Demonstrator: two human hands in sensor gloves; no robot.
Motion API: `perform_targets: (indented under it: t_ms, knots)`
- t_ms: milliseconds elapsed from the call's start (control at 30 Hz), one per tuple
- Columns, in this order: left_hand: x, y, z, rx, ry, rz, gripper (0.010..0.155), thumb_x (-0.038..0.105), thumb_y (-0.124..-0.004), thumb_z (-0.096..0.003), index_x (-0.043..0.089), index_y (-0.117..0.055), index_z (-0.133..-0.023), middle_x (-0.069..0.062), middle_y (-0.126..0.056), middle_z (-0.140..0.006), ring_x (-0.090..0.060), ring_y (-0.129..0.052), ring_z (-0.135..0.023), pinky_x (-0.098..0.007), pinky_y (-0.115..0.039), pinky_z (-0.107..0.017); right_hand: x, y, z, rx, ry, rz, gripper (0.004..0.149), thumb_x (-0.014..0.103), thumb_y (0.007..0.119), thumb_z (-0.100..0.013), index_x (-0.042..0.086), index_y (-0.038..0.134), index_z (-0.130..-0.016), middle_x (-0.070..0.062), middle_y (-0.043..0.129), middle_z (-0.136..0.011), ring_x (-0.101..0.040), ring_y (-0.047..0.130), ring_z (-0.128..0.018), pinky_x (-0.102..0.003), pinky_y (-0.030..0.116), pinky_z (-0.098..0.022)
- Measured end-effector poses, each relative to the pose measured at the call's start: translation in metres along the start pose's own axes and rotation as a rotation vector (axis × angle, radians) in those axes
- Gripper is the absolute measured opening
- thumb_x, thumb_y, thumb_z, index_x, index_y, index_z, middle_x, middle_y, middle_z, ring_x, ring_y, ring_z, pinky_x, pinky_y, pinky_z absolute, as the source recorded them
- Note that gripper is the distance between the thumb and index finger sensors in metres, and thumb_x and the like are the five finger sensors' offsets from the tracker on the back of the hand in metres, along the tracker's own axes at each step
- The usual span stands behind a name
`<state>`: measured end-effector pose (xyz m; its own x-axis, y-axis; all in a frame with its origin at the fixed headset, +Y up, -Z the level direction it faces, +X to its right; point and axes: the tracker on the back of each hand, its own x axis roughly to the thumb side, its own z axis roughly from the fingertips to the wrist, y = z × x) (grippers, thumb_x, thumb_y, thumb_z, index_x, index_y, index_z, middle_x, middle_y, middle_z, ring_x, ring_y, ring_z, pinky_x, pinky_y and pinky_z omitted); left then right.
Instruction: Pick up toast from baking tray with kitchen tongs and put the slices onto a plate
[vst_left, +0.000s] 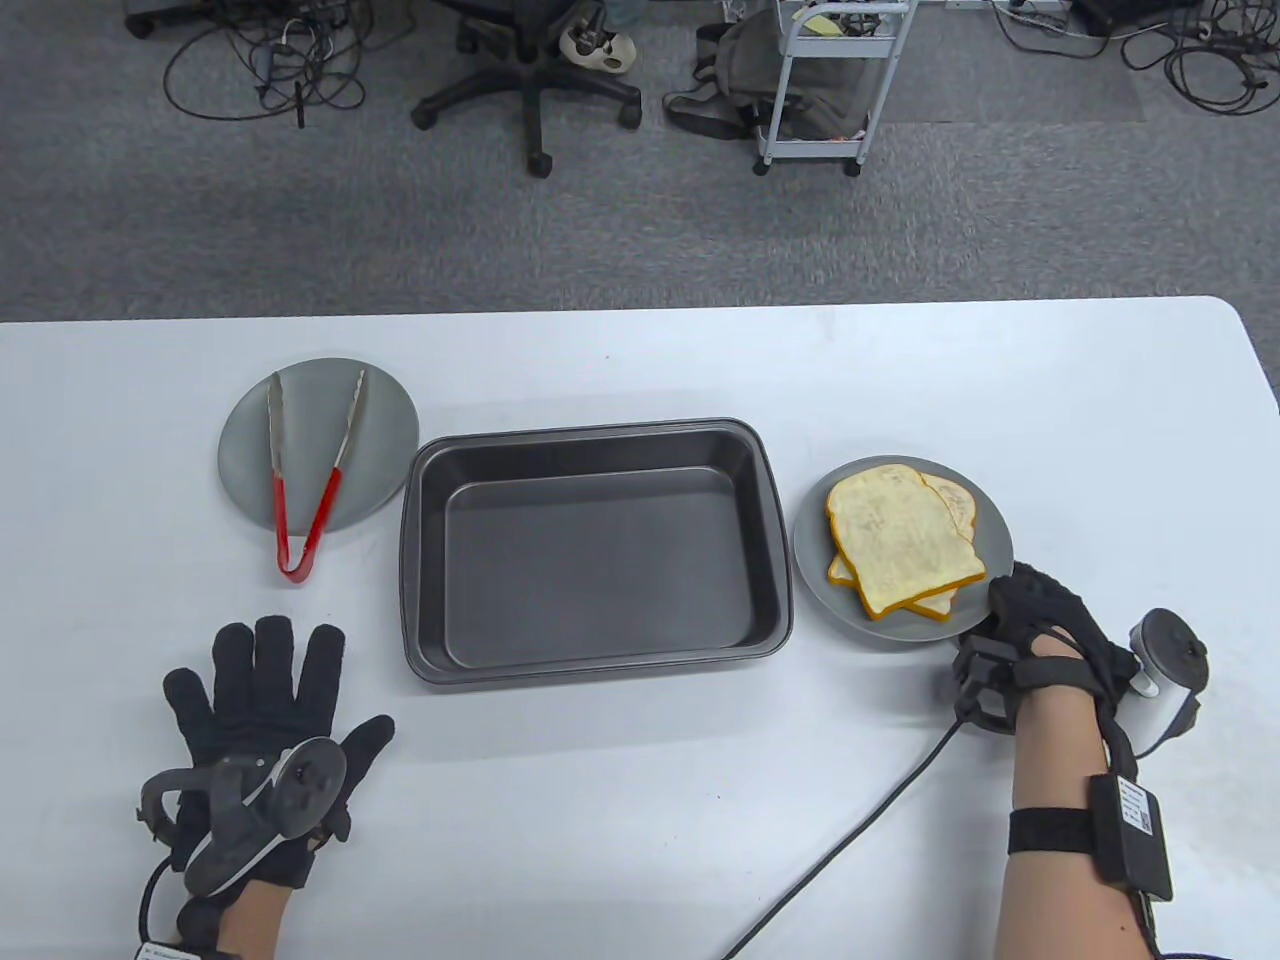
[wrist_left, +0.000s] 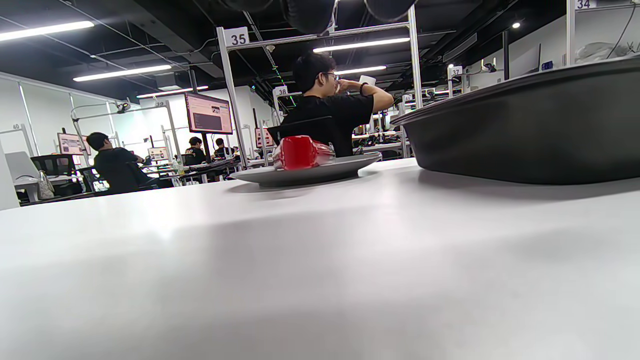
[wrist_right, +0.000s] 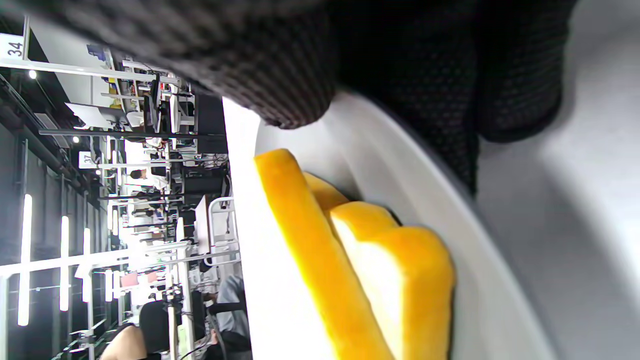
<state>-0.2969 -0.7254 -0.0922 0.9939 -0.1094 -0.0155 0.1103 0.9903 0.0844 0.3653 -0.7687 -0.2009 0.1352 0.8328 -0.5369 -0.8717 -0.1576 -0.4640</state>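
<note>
Two slices of toast (vst_left: 900, 535) lie stacked on a grey plate (vst_left: 815, 560) to the right of the dark baking tray (vst_left: 600, 560), which holds nothing. My right hand (vst_left: 1000, 608) grips that plate's near right rim. In the right wrist view its fingers (wrist_right: 280, 60) curl over the plate's rim (wrist_right: 400, 165), close to the toast (wrist_right: 320, 260). The red-handled tongs (vst_left: 283, 510) rest on a second grey plate (vst_left: 385, 430) left of the tray. My left hand (vst_left: 300, 680) lies flat on the table below the tongs, fingers spread, holding nothing.
The white table's (vst_left: 640, 800) far edge runs behind the plates, with an office chair (vst_left: 530, 80) and a cart (vst_left: 820, 90) on the floor beyond. A cable (vst_left: 860, 830) trails from my right hand across the table. People sit at desks in the background.
</note>
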Motion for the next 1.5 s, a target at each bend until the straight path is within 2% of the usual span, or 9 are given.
perform_targets:
  t_ms: [233, 433, 767, 967, 1167, 1367, 1500]
  knots:
    - [0.0, 0.001, 0.001, 0.008, 0.009, -0.005, 0.092, 0.081, -0.053, -0.0385, 0.035, -0.023, -0.113, -0.012, -0.032, -0.125, -0.049, -0.028, -0.114, -0.079, -0.027, -0.071, 0.002, -0.002, -0.001, -0.036, 0.005, 0.067, 0.053, 0.023, 0.088, -0.043, 0.003, 0.077, -0.09, -0.023, 0.098, -0.075, -0.035, 0.113, -0.052, -0.053, 0.09, -0.049]
    - [0.0, -0.001, 0.001, -0.002, 0.01, -0.013, 0.092, 0.081, -0.053, -0.0387, 0.035, -0.023, -0.113, -0.012, -0.032, -0.125, -0.049, -0.028, -0.114, -0.079, -0.027, -0.071, 0.014, -0.002, 0.005, -0.139, -0.038, 0.369, 0.052, 0.027, 0.088, -0.043, 0.009, 0.079, -0.092, -0.017, 0.1, -0.07, -0.029, 0.106, -0.045, -0.05, 0.087, -0.045]
    - [0.001, 0.0, 0.001, -0.009, 0.014, -0.033, 0.092, 0.081, -0.055, -0.0389, 0.035, -0.024, -0.113, -0.012, -0.032, -0.125, -0.049, -0.028, -0.114, -0.08, -0.027, -0.071, 0.02, 0.006, 0.006, -0.223, -0.079, 0.609, 0.054, 0.027, 0.092, -0.042, 0.012, 0.08, -0.092, -0.017, 0.1, -0.068, -0.026, 0.102, -0.045, -0.048, 0.086, -0.042]
    - [0.002, 0.001, 0.0, -0.012, 0.015, -0.04, 0.092, 0.081, -0.055, -0.0386, 0.035, -0.024, -0.113, -0.012, -0.032, -0.125, -0.049, -0.029, -0.114, -0.08, -0.027, -0.071, 0.027, 0.004, 0.017, -0.236, -0.108, 0.685, 0.059, 0.037, 0.093, -0.04, 0.013, 0.08, -0.093, -0.017, 0.099, -0.072, -0.029, 0.102, -0.049, -0.05, 0.084, -0.044]
    - [0.003, 0.001, 0.0, -0.011, 0.008, -0.033, 0.092, 0.081, -0.055, -0.0388, 0.035, -0.025, -0.113, -0.012, -0.033, -0.125, -0.048, -0.029, -0.114, -0.08, -0.027, -0.071, 0.046, 0.012, 0.061, -0.25, -0.329, 0.676, 0.062, 0.041, 0.092, -0.039, 0.014, 0.079, -0.093, -0.016, 0.096, -0.077, -0.032, 0.103, -0.052, -0.053, 0.084, -0.045]
    - [0.004, 0.002, 0.002, -0.015, 0.008, -0.037, 0.091, 0.08, -0.056, -0.0392, 0.035, -0.027, -0.113, -0.012, -0.034, -0.125, -0.049, -0.031, -0.114, -0.08, -0.028, -0.071, 0.058, 0.049, 0.126, -0.163, -0.64, 0.682, 0.062, 0.044, 0.087, -0.041, 0.016, 0.077, -0.094, -0.018, 0.091, -0.085, -0.036, 0.101, -0.061, -0.056, 0.081, -0.051]
    - [0.004, 0.002, 0.003, -0.011, 0.008, -0.029, 0.091, 0.08, -0.056, -0.0392, 0.035, -0.028, -0.113, -0.012, -0.034, -0.125, -0.048, -0.031, -0.114, -0.08, -0.028, -0.072, 0.05, 0.077, 0.167, -0.093, -0.818, 0.718, 0.063, 0.046, 0.087, -0.041, 0.017, 0.077, -0.095, -0.018, 0.087, -0.09, -0.037, 0.099, -0.067, -0.059, 0.079, -0.054]
